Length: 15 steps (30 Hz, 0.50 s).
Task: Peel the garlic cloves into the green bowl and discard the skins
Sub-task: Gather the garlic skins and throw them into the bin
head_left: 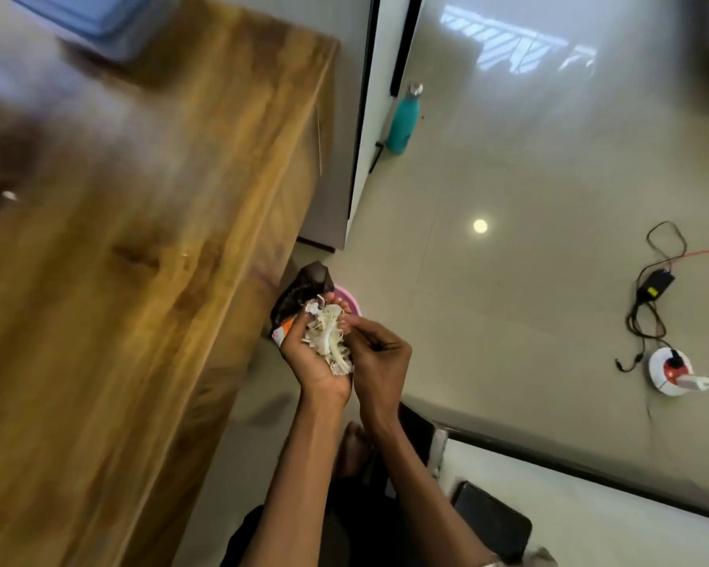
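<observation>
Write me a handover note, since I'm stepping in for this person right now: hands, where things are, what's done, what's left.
Left hand: cupped palm up, holding a heap of garlic skins.
Right hand: fingers curled, pressed against the skins from the side.
Both hands are off the wooden table, above a dark bag and a pink container on the floor.
The green bowl is not in view, so the peeled count cannot be told.
Done: skins gathered.
Left: drop them, probably into the bag below, and clear any scraps from the palms.
</observation>
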Tool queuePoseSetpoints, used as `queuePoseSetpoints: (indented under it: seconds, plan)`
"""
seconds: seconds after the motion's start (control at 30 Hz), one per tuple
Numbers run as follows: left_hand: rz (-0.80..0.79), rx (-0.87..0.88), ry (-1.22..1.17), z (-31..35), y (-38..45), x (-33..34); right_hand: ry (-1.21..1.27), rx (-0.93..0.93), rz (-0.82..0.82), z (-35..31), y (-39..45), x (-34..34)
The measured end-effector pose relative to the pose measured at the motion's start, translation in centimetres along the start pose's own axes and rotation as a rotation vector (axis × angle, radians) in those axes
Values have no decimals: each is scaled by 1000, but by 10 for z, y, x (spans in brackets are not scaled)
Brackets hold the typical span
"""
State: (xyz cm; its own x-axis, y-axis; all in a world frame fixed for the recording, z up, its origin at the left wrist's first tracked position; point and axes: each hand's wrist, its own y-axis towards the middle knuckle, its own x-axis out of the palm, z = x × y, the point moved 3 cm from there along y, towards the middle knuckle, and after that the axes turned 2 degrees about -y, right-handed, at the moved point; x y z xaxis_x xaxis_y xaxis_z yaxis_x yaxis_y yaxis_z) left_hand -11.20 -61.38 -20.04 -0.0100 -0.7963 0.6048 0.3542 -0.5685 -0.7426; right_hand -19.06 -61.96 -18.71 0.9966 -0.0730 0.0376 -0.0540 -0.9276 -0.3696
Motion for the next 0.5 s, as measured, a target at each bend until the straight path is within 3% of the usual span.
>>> queuePoseSetpoints:
  seconds: [0.27, 0.5]
  plan:
    - [220, 39, 49, -27, 146, -136, -150, 170, -96, 196, 60, 22]
    - [260, 25, 239, -41, 243, -178, -249, 349, -148, 294, 126, 36]
